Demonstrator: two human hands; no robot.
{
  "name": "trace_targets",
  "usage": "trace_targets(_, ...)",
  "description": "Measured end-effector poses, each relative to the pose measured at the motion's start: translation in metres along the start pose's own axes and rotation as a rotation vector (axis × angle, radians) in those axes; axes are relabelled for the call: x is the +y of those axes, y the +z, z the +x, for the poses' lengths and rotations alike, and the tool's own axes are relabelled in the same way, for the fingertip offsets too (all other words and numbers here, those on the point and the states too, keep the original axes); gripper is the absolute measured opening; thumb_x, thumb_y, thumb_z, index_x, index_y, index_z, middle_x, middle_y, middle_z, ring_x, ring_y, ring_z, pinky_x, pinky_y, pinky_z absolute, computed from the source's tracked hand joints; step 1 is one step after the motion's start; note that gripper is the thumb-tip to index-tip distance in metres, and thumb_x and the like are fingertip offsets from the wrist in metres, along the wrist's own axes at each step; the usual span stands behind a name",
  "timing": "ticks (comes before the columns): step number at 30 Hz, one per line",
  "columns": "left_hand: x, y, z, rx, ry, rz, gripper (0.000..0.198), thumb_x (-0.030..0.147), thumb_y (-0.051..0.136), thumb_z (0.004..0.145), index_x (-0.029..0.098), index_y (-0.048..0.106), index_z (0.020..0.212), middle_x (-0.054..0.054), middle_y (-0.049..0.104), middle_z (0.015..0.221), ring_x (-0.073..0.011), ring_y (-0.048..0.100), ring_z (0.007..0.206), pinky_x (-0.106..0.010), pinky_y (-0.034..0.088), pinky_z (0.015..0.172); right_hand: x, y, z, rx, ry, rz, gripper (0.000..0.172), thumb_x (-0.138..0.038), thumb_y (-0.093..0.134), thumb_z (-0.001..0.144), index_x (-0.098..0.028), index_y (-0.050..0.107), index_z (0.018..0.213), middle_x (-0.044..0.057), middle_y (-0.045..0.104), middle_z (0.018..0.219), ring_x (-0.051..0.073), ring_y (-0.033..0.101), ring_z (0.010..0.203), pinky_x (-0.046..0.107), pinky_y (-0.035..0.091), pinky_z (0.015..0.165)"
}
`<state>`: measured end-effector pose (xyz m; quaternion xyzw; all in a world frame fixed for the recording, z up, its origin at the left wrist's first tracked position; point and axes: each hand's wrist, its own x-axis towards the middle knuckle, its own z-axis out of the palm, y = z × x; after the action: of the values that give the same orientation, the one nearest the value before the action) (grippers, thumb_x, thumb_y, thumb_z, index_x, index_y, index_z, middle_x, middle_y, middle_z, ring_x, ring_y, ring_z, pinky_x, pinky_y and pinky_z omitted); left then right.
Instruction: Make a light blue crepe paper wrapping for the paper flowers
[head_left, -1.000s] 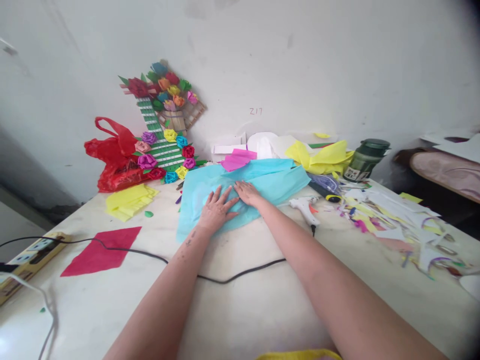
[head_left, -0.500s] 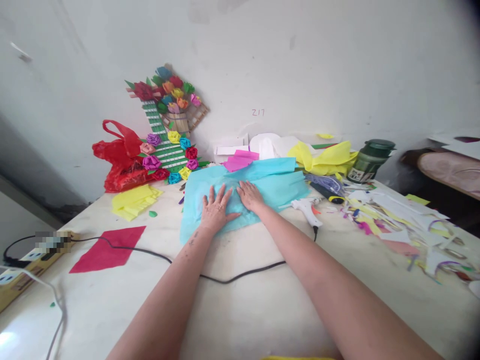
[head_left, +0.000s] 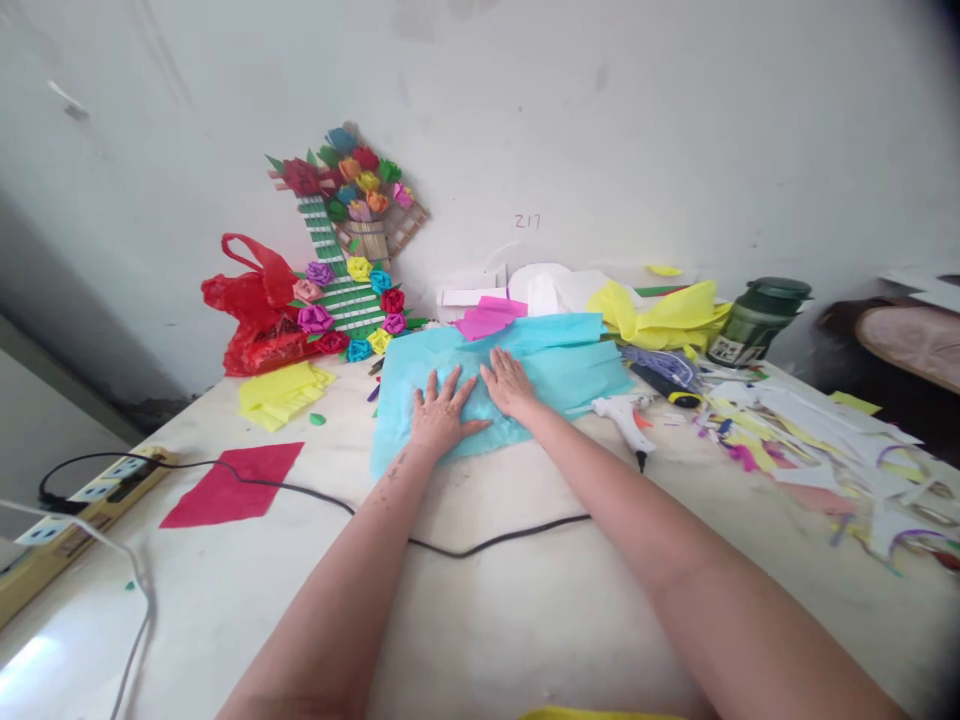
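Note:
A light blue sheet of tissue paper (head_left: pixel 559 370) lies spread across the middle of the white table (head_left: pixel 525 620). My left hand (head_left: pixel 441 412) rests flat on its near left part, fingers spread. My right hand (head_left: pixel 510 382) lies flat beside it, a little farther in, fingers stretched out on the same sheet. Neither hand holds anything. A pink sheet (head_left: pixel 486 318) lies at the blue paper's far edge.
A white glue gun (head_left: pixel 624 415) lies right of the blue paper, its black cord (head_left: pixel 480 545) crossing under my arms. At left are a red sheet (head_left: pixel 234 484), yellow sheets (head_left: pixel 283 392), a red bag (head_left: pixel 259 312), a power strip (head_left: pixel 82 498). Paper-flower craft (head_left: pixel 349 255), yellow tissue (head_left: pixel 664 315), green jar (head_left: pixel 757 320), scraps (head_left: pixel 817 440).
Both hands stay flat on the blue paper and have edged slightly apart and farther along it. The view has shifted a little to the left.

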<state>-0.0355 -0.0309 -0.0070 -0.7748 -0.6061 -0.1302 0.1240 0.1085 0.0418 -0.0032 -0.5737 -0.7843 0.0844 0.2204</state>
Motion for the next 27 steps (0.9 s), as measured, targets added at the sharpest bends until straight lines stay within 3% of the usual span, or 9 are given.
trace_targets(5, 0.001, -0.001, 0.001, -0.019, -0.009, 0.016, 0.073, 0.066, 0.038, 0.075, 0.032, 0.024, 0.138, -0.002, 0.017, 0.147, -0.0367, 0.012, 0.132, -0.057, 0.025, 0.099, -0.014, 0.006, -0.009, -0.05, -0.07, 0.141, 0.066, -0.046, 0.005, 0.09, -0.006, 0.015, 0.141, 0.009, 0.011, 0.148, 0.014, 0.008, 0.135, 0.026, 0.009, 0.109)
trace_targets(11, -0.001, 0.0, 0.0, -0.02, -0.007, -0.019, 0.07, 0.064, 0.038, 0.077, 0.03, 0.027, 0.137, -0.002, 0.017, 0.147, -0.0356, 0.012, 0.133, -0.057, 0.025, 0.099, -0.008, 0.022, -0.007, -0.064, -0.109, 0.128, 0.064, -0.045, 0.011, 0.09, -0.006, 0.017, 0.141, 0.008, 0.014, 0.147, 0.016, 0.008, 0.135, 0.03, 0.005, 0.11)
trace_targets(16, -0.003, 0.003, 0.001, -0.004, -0.024, -0.048, 0.081, 0.068, 0.041, 0.072, 0.029, 0.017, 0.14, -0.002, 0.016, 0.147, -0.0338, 0.01, 0.134, -0.055, 0.024, 0.101, 0.002, 0.016, -0.005, -0.148, -0.171, 0.285, 0.067, -0.047, 0.009, 0.09, -0.004, 0.014, 0.141, 0.009, 0.011, 0.147, 0.017, 0.003, 0.135, 0.033, 0.003, 0.11)
trace_targets(20, -0.004, 0.004, 0.002, 0.013, -0.043, -0.079, 0.084, 0.069, 0.041, 0.071, 0.029, 0.014, 0.141, -0.002, 0.01, 0.148, -0.0323, 0.01, 0.134, -0.053, 0.023, 0.102, 0.012, 0.011, -0.005, -0.191, -0.263, 0.365, 0.074, -0.058, 0.017, 0.086, -0.012, 0.01, 0.142, 0.007, 0.008, 0.148, 0.017, 0.001, 0.135, 0.034, 0.003, 0.11)
trace_targets(27, -0.003, 0.006, -0.001, 0.12, -0.082, -0.1, 0.09, 0.067, 0.046, 0.069, 0.023, 0.017, 0.141, -0.008, 0.006, 0.149, -0.0335, 0.007, 0.134, -0.051, 0.021, 0.103, 0.015, 0.022, -0.003, -0.13, -0.334, 0.222, 0.082, -0.064, 0.031, 0.08, -0.016, 0.012, 0.142, 0.008, 0.009, 0.148, 0.02, 0.001, 0.135, 0.038, 0.003, 0.11)
